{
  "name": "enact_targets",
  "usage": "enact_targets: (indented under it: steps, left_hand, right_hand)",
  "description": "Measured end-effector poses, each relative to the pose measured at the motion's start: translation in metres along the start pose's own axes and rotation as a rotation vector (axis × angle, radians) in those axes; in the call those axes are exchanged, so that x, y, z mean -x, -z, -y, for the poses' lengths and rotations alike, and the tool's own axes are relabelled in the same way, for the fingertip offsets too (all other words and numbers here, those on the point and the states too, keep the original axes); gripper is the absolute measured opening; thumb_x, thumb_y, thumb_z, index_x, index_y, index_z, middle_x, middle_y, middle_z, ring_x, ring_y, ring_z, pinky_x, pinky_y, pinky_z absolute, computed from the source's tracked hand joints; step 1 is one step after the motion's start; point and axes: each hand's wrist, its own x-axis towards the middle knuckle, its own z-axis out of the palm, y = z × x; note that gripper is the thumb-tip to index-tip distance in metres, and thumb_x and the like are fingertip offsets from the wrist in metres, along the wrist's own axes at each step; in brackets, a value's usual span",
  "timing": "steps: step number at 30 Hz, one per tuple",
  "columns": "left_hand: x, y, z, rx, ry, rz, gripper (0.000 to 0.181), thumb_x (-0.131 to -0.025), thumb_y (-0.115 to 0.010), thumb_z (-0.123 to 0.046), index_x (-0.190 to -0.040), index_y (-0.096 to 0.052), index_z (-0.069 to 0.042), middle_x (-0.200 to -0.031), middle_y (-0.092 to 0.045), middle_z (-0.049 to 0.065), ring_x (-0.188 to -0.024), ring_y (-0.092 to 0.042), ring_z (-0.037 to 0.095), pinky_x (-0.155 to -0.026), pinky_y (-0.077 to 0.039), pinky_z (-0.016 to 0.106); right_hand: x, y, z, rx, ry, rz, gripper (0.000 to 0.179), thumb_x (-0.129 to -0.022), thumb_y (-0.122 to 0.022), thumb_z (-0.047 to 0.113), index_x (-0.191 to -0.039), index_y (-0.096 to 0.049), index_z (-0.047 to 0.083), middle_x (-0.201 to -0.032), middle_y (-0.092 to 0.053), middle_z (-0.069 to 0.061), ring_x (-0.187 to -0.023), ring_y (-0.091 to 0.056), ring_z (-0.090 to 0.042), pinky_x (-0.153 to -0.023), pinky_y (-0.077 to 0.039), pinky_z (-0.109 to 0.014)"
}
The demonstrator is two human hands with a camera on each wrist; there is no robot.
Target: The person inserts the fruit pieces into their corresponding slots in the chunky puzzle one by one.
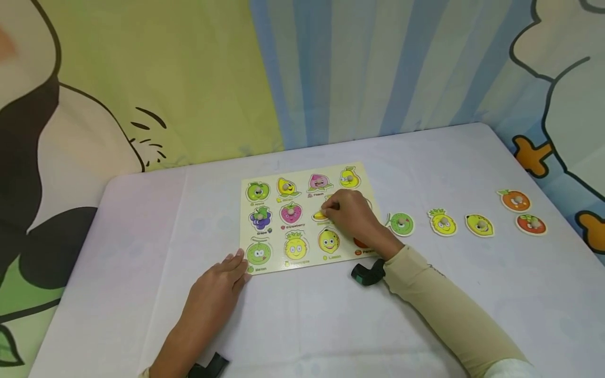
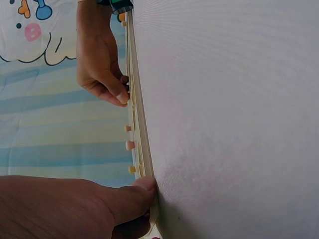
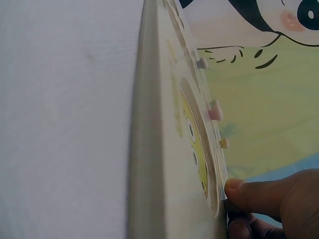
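White-clothed table (image 1: 293, 325) | cartoon-printed backdrop (image 1: 179, 63) behind | right hand (image 1: 352, 212) pinching yellow piece (image 1: 319, 216) at fruit board (image 1: 276, 211) | left hand (image 1: 215, 289), fingers extended, touching board's corner

Around the strawberry piece (image 1: 290, 214), "Apple" (image 1: 258, 204), "Peach" (image 1: 317, 195), "Grape" (image 1: 262, 232), "Strawberry" (image 1: 295, 227), "Melon" (image 1: 260, 269) and "Lemon" (image 1: 334, 258) are printed on the puzzle board (image 1: 312, 244).

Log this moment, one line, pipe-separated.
right hand: pinches banana piece | left hand: touches near left corner of puzzle board | five loose pieces: right of board on white tablecloth
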Motion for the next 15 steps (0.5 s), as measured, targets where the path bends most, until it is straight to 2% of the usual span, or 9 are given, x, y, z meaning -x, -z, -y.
enact_targets:
  steps: [15]
  left_hand:
    - [-0.0002,-0.0014,0.0015,-0.004,-0.001,0.004,0.040,-0.078,-0.081,-0.005,-0.116,-0.069,0.003,-0.128,-0.060,0.016,-0.115,-0.060,0.034,-0.093,-0.050,0.050]
  right_hand:
    - [-0.0002,0.0005,-0.0012,-0.003,0.004,0.015,0.005,-0.089,-0.073,0.012,-0.089,-0.076,0.008,-0.086,-0.063,0.000,-0.076,-0.057,-0.014,-0.066,-0.050,-0.029]
